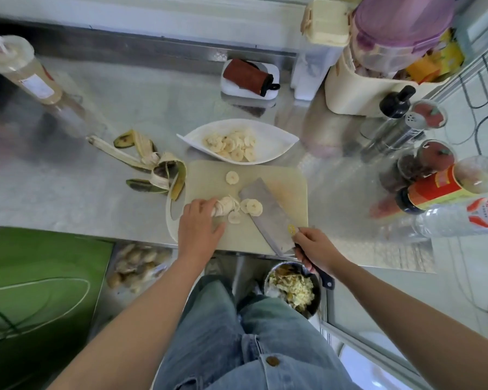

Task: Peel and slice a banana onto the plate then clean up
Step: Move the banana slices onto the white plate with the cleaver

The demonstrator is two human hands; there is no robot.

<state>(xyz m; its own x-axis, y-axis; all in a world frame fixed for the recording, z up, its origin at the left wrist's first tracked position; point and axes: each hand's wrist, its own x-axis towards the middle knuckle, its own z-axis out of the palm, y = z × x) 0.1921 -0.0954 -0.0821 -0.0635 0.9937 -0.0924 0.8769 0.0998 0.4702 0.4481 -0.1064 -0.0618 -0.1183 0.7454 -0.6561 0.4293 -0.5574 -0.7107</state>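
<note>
A pale cutting board (pixel 276 175) lies on the steel counter in front of me. My left hand (pixel 199 223) grips the last stub of the peeled banana (pixel 223 206) on the board. Fresh slices (pixel 251 207) lie beside it, some resting on the flat blade of a cleaver (pixel 268 212). One more slice (pixel 232 177) sits apart near the board's far side. My right hand (pixel 314 249) grips the cleaver's dark handle at the board's near right corner. Behind the board stands a white leaf-shaped plate (pixel 276 136) holding several banana slices (pixel 231 146). The empty peel (pixel 150 164) lies to the board's left.
A lidded drink cup with a straw (pixel 20 68) lies at the far left. Sauce bottles and spice jars (pixel 431 170) crowd the right side. A white dish with a brown pouch (pixel 250 78) sits at the back. Below the counter edge is a bin of scraps (pixel 293 288).
</note>
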